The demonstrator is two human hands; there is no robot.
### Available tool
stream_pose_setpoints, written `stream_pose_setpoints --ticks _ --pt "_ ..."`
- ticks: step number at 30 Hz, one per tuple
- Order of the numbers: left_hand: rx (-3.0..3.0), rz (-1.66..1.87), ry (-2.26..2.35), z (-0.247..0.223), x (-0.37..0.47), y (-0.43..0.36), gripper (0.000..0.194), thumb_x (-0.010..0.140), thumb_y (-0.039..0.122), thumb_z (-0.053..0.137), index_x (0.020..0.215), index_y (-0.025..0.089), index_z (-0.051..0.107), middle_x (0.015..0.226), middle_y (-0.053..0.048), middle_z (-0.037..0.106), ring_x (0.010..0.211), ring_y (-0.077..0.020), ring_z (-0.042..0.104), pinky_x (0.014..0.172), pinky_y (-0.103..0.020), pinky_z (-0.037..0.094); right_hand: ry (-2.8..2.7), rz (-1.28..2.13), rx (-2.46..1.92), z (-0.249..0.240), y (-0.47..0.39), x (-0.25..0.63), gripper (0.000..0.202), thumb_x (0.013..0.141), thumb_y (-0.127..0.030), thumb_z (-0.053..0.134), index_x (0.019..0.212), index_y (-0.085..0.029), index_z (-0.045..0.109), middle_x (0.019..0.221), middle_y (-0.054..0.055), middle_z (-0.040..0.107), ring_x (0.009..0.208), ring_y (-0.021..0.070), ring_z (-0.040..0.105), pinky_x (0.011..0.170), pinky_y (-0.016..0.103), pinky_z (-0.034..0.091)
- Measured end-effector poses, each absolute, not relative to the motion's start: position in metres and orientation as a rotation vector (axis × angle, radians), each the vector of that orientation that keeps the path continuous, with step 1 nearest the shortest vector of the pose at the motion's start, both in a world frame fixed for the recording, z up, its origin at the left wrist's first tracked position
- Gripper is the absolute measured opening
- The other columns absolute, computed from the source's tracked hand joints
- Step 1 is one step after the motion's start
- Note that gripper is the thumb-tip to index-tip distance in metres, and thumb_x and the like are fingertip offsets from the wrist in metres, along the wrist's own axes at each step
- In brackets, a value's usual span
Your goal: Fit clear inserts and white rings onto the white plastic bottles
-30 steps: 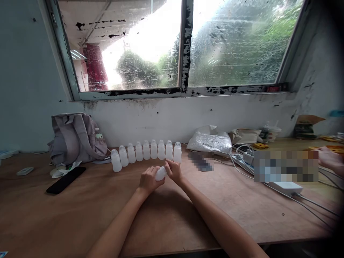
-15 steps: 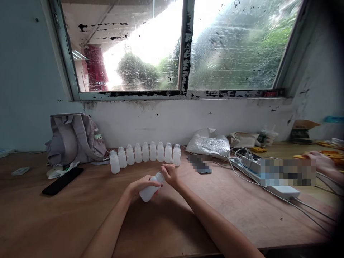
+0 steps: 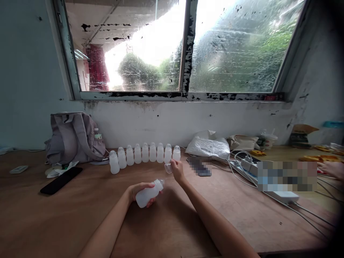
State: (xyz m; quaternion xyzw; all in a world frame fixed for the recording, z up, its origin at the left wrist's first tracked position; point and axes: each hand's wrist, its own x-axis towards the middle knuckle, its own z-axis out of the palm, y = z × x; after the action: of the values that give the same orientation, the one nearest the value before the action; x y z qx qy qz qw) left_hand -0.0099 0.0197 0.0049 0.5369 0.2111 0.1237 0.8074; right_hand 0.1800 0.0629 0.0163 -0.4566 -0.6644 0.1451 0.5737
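My left hand (image 3: 139, 190) is wrapped round a frosted white baby bottle (image 3: 146, 196), which is tilted with its clear nipple (image 3: 161, 182) exposed toward the upper right. Up and to the right of it, my right hand (image 3: 177, 170) pinches a clear dome cap (image 3: 168, 168), apart from the bottle. Behind my hands, several capped frosted bottles (image 3: 145, 153) stand upright in a curved row on the brown table (image 3: 88, 215). The cap is close in front of the right end of that row.
A grey backpack (image 3: 76, 138) and a black phone (image 3: 61, 181) lie to the left. On the right are a silver bag (image 3: 208, 145), a blurred-out phone (image 3: 200, 167), a power strip (image 3: 249, 165) with white cables, and another person's hand (image 3: 331, 169).
My right hand has pulled the clear cap off the bottle and moved up and right. The held bottle has tipped lower. The other person's hand has shifted right.
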Motion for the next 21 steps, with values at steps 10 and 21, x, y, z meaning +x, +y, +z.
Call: stream_pose_setpoints --ticks 10,21 --pt "1.019 0.653 0.539 0.003 -0.009 0.017 0.049 0.072 0.051 0.051 0.104 0.014 0.049 0.073 -0.005 0.055 0.058 -0.0140 0.054 0.056 -0.028 0.043 -1.863 -0.046 -1.611 -0.001 0.077 0.210 0.020 0.075 -0.037 0.051 0.081 -0.018 0.053 0.081 0.007 0.060 0.067 0.0184 0.056 0.054 0.024 0.033" --pt "1.557 1.485 1.263 -0.008 0.001 0.031 0.037 0.067 0.042 0.058 0.095 0.020 0.048 0.087 -0.004 0.058 0.076 -0.0189 0.058 0.066 -0.030 0.045 -1.848 -0.143 -1.750 -0.004 0.078 0.213 0.023 0.076 -0.037 0.053 0.091 -0.018 0.053 0.092 0.009 0.057 0.082 0.0207 0.055 0.059 0.026 0.034"
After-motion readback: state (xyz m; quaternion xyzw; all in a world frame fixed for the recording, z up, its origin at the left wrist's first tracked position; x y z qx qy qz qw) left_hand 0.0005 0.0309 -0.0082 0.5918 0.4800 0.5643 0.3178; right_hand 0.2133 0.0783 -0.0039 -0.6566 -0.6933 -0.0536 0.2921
